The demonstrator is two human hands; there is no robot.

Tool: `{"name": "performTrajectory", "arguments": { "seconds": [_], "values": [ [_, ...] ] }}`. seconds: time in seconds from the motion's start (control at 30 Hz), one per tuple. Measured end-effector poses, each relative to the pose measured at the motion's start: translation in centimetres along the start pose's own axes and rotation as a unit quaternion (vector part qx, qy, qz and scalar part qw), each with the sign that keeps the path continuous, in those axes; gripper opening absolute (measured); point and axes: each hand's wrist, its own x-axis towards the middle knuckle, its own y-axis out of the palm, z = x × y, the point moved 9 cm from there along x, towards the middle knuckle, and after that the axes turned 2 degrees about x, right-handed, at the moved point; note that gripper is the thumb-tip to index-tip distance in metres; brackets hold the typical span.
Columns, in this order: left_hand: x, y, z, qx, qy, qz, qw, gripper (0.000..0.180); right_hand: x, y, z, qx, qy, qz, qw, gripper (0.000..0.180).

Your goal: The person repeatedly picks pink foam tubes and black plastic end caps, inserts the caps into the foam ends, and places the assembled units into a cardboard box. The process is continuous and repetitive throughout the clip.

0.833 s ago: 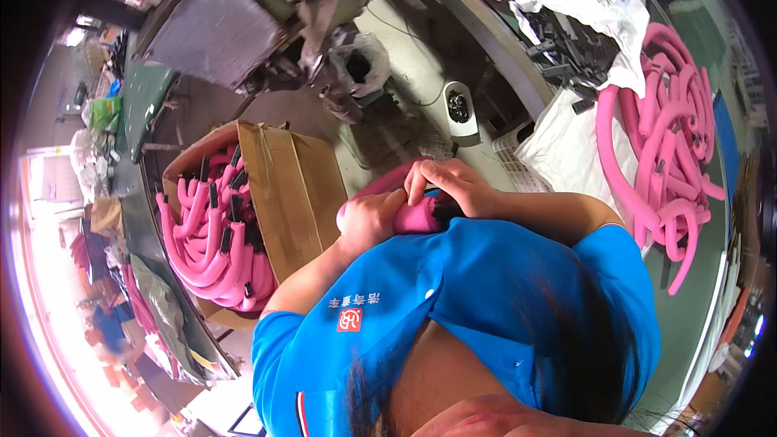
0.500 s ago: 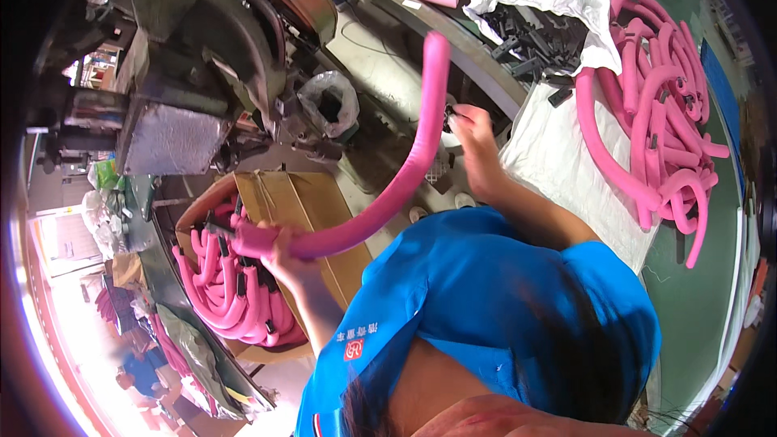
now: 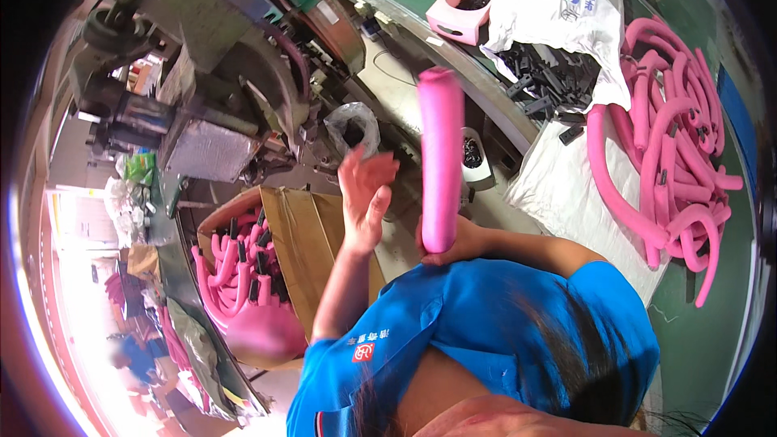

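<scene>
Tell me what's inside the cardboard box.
Pink tubes, several with black end pieces, show in the open cardboard box. A blurred pink shape covers some of them; whatever lies beneath the top layer is hidden.

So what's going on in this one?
A person in a blue shirt grips a pink tube near its lower end in the right hand; the left hand is raised, open and empty. At left, a cardboard box holds similar tubes. At right, more lie heaped beside a white sack with black pieces at its mouth.
</scene>
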Motion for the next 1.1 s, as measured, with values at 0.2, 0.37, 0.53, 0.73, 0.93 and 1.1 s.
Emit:
{"name": "performTrajectory", "arguments": {
  "seconds": [0.2,0.37,0.53,0.73,0.93,1.1],
  "values": [
    [4.1,6.4,-9.6,0.127,0.085,0.097,0.984,0.077,-1.0,1.5,-0.2,-0.098,-0.002,-0.004,0.995,0.028],
    [3.3,8.4,-7.0,0.02,-0.001,0.059,0.998,0.05,-2.2,0.6,-0.4,-0.091,-0.013,-0.067,0.993,0.026],
    [-0.7,10.0,-3.5,-0.033,-0.004,0.119,0.992,0.058,-3.4,0.0,-1.5,-0.022,-0.076,-0.161,0.984,0.024],
    [-2.9,10.6,-3.1,-0.161,-0.029,0.177,0.971,0.072,-3.8,-0.6,-1.1,-0.011,-0.043,-0.138,0.989,0.029],
    [-3.7,8.0,-1.9,-0.119,0.002,0.085,0.989,0.071,-2.9,0.0,0.7,-0.171,0.007,0.089,0.981,0.05],
    [-4.6,8.9,-2.8,-0.105,0.04,0.139,0.984,0.064,-4.4,-3.8,11.8,0.064,-0.173,-0.082,0.979,0.068]
  ]
}}
